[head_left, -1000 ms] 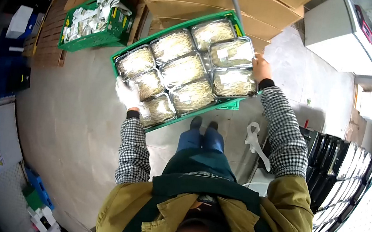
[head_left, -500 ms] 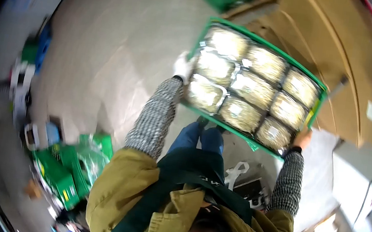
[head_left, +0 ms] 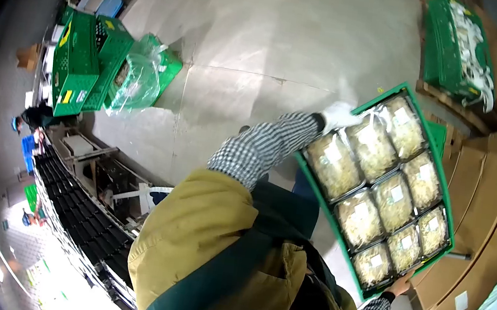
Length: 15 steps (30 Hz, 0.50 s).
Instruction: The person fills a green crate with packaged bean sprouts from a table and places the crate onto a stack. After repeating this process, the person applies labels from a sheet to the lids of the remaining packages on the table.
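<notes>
A green crate (head_left: 339, 226) is held up in front of my body, tilted in view. Inside sit several clear-wrapped black trays (head_left: 394, 196) of pale, shredded-looking food, each with a white label. My left hand (head_left: 338, 116), in a white glove, grips the crate's upper left edge. At the lower right edge, my right hand (head_left: 401, 284) looks bare and holds the rim; part of it is hidden by the crate.
Green crates (head_left: 75, 66) and a plastic-covered one (head_left: 139, 78) stand at the left. Another green crate (head_left: 457, 51) rests on a pallet at upper right, near cardboard boxes (head_left: 480, 204). A black conveyor (head_left: 78, 208) runs at lower left, with people (head_left: 37, 118) beyond.
My view has swung round, bringing the conveyor into sight. The crate, still in both hands, has shifted right in view and is tilted more steeply.
</notes>
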### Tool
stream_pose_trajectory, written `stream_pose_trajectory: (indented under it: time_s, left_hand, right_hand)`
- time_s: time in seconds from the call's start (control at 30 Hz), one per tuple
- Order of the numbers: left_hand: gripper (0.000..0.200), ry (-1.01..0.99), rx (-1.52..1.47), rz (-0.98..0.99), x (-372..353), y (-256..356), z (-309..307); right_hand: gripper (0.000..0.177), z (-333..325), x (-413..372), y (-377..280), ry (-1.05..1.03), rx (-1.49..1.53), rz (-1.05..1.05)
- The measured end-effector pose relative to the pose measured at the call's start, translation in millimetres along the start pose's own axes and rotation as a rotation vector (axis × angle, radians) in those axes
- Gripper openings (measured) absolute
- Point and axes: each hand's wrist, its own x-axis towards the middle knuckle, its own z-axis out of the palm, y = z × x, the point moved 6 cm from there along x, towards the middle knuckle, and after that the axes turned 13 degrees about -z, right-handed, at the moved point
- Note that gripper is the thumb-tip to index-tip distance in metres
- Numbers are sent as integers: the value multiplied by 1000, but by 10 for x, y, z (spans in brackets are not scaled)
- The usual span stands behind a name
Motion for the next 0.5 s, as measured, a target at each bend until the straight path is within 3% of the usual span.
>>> stream_pose_trajectory:
  time_s: [0.07,0.17,0.3,0.43,0.47,0.5]
  left_hand:
    - [44,32,-133,-63,-352,-541,-224]
    - [43,54,-223,-178,-788,-1275,-859]
    - [40,172,-228,-252,-1099,-2455,-2028]
    - [42,333,-325,-318,-1318,-3433,-3109]
    - [43,398,-381,-299,-1223,-3793,-3323]
    - [44,459,-431,-280,-1107,-4149,-3523]
  right_hand:
    - [58,-27,-429,-596,-3,99,-82]
    - [56,243,-637,-838,-150,195,-90]
    - [51,1148,-1312,-1752,-367,224,-160]
    - [48,2580,-1776,-2464,-497,270,-180]
    - [59,2981,-1857,-2616,-480,201,-251]
    - [72,3394,-1841,-2792,-424,-171,-579]
